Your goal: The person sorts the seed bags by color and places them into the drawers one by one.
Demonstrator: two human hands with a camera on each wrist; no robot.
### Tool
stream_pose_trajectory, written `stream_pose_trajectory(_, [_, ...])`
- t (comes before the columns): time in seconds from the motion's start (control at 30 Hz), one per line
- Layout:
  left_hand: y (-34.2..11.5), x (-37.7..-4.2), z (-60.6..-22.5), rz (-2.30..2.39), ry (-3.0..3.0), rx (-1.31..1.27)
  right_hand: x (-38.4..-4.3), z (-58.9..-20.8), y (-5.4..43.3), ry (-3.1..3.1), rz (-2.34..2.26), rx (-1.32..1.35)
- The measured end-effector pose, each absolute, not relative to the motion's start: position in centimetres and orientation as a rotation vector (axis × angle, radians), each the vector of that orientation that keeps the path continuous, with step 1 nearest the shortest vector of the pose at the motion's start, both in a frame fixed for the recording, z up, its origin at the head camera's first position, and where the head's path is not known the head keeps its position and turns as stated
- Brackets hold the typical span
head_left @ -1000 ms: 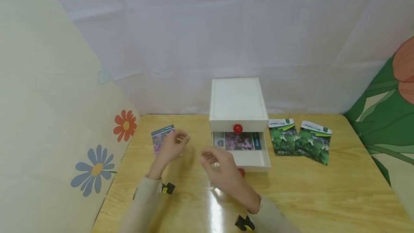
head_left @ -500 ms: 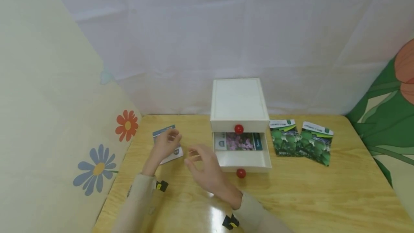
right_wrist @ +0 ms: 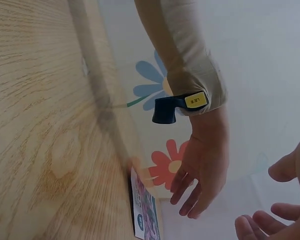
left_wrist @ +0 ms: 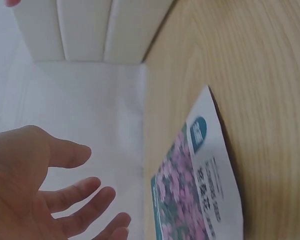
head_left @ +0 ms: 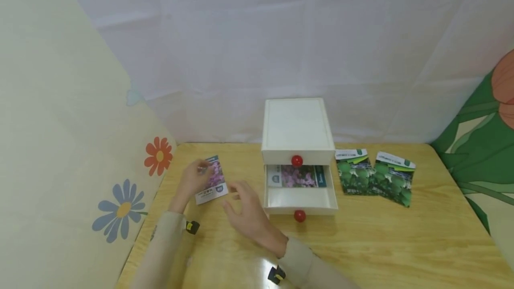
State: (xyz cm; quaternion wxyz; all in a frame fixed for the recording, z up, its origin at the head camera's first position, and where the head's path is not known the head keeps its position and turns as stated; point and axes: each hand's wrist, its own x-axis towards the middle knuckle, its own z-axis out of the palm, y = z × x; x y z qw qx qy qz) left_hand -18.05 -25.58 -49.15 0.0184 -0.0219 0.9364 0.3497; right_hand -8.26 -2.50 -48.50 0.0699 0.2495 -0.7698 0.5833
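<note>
A seed packet with pink flowers [head_left: 216, 181] lies on the table at the left. My left hand [head_left: 193, 178] hovers over its left side, fingers loosely bent and holding nothing. In the left wrist view the flower seed packet [left_wrist: 190, 185] lies apart from the left hand [left_wrist: 55, 190]. My right hand [head_left: 246, 213] hangs between this packet and the white drawer box [head_left: 298, 124], its thumb and fingers apart with nothing between them. The lower drawer [head_left: 301, 200] is pulled out. Inside it lies another pink-flower seed packet [head_left: 299, 176].
Right of the box, two green-leaf seed packets [head_left: 354, 175] [head_left: 392, 179] lie side by side, edges overlapping. Red knobs [head_left: 296, 160] [head_left: 300, 216] stick out from the drawer fronts. A white cloth [head_left: 225, 57] hangs behind the table, and a flower-patterned panel [head_left: 80, 146] stands at the left.
Both hands have moved left. The left hand has slid off most of the flower packet, uncovering it. The right hand has come away from the front of the pulled-out drawer.
</note>
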Motion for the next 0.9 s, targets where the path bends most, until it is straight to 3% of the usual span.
stream_pose_trajectory(0.9, [-28.6, -21.1, -52.1, 0.813, 2.985, -0.188, -11.6, -52.5, -5.6, -2.592, 1.748, 0.515])
